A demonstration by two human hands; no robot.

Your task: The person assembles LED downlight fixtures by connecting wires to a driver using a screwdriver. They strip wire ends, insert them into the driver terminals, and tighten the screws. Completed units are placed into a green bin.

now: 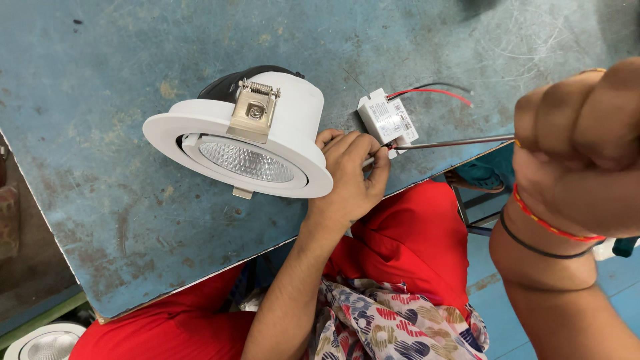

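Gripping a thin metal screwdriver shaft (pixel 460 141) in a closed right hand (pixel 580 147), a worker is pinching its tip with the left hand (pixel 350 177) against a small white plastic driver box (pixel 387 119), beside a round white recessed downlight (pixel 243 137) on the worn blue table (pixel 100 80).

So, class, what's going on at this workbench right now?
A person works a screwdriver, gripped in the right hand, into a small white driver box with red and black wires. The left hand steadies the tip at the box. A white recessed downlight lies tilted beside it on the worn blue table.
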